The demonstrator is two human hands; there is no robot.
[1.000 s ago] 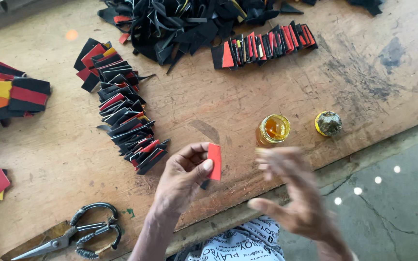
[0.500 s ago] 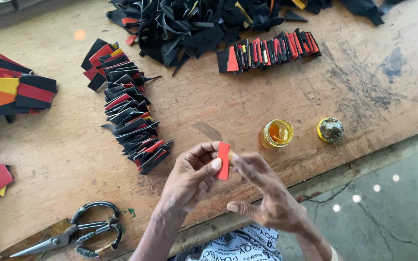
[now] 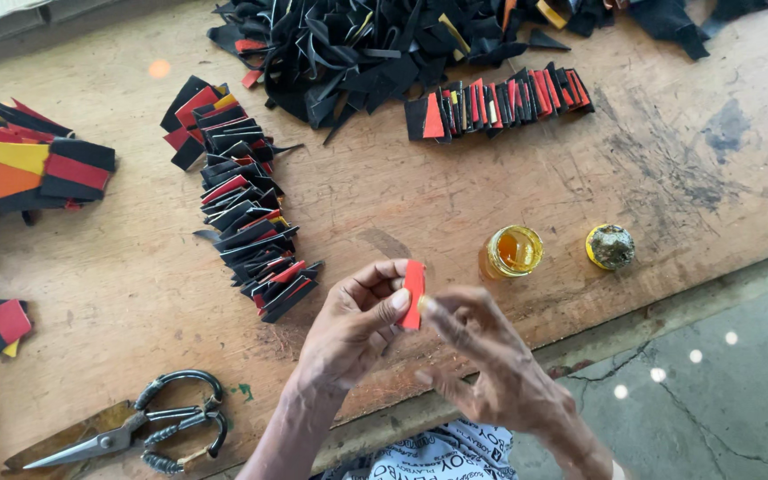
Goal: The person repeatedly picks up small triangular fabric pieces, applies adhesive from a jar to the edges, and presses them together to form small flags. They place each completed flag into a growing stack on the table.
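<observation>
My left hand (image 3: 353,329) pinches a small red strip (image 3: 414,293) of cut material upright between thumb and fingers, above the near edge of the wooden table (image 3: 455,204). My right hand (image 3: 491,364) is beside it, with a fingertip touching the strip's right face. Just beyond the hands stands an open little jar of amber glue (image 3: 514,252), and its yellow lid (image 3: 611,246) lies to the right.
A long row of black and red cut pieces (image 3: 242,222) runs up the table left of my hands. Another row (image 3: 500,100) and a black scrap heap (image 3: 384,44) lie further back. Scissors (image 3: 135,431) rest at the near left; coloured stacks (image 3: 37,169) at the left edge.
My right hand has come in from the lower right and now touches the red strip. My left hand has kept hold of the strip in about the same place.
</observation>
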